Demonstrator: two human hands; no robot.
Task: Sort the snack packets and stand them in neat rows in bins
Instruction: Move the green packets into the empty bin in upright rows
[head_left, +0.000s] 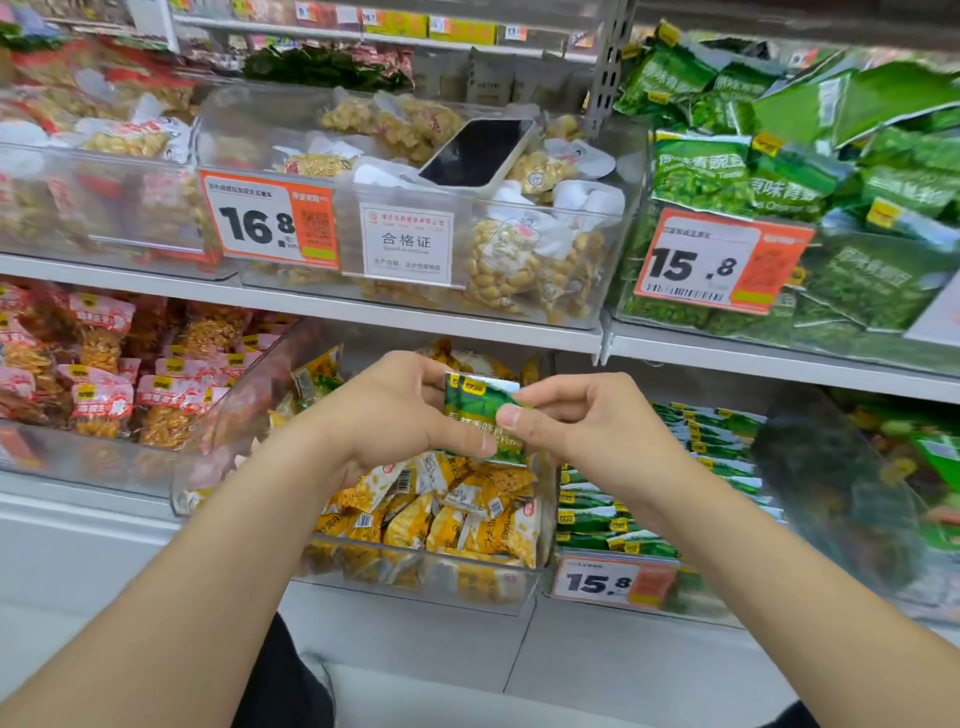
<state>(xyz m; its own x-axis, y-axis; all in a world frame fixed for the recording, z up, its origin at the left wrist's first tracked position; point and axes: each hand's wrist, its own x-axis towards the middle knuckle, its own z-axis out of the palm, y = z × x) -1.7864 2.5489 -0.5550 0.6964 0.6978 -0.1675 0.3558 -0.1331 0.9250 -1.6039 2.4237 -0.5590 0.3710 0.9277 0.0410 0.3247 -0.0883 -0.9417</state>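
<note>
Phone (475, 151) on packets (530, 171) in upper bin (597, 306)

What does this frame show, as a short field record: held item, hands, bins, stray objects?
held item: green packet, over the yellow-packet bin
left hand: grips its left side
right hand: pinches its right edge
yellow-packet bin: packets jumbled
green-packet bin: packets standing in rows
stray object: phone, lying on packets in the upper bin
</note>
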